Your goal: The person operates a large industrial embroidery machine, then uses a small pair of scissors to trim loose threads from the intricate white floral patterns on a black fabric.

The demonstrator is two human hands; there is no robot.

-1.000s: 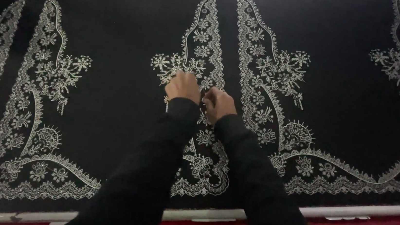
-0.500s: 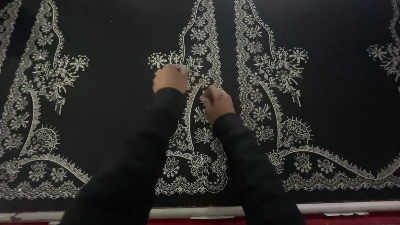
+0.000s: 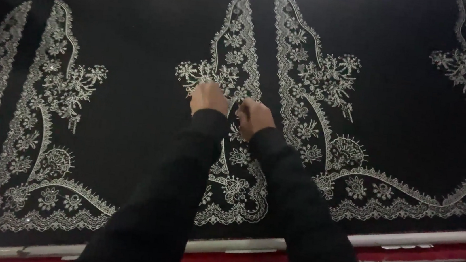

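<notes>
A wide black cloth (image 3: pixel 144 111) is stretched flat, covered with white floral embroidery. Both my arms, in black sleeves, reach onto the middle embroidered panel (image 3: pixel 235 46). My left hand (image 3: pixel 209 97) rests knuckles-up on a flower spray of that panel, fingers curled down onto the cloth. My right hand (image 3: pixel 253 117) sits just beside it, fingers closed, apparently pinching something thin that is too small to make out. The two hands are almost touching.
More embroidered panels lie to the left (image 3: pixel 39 129) and right (image 3: pixel 316 99) on the same cloth. A white bar (image 3: pixel 405 239) runs along the cloth's near edge, with a red strip (image 3: pixel 432 251) and a pale surface below it.
Both hands have shifted slightly up and left along the middle panel, then settled close together again. The cloth has not moved.
</notes>
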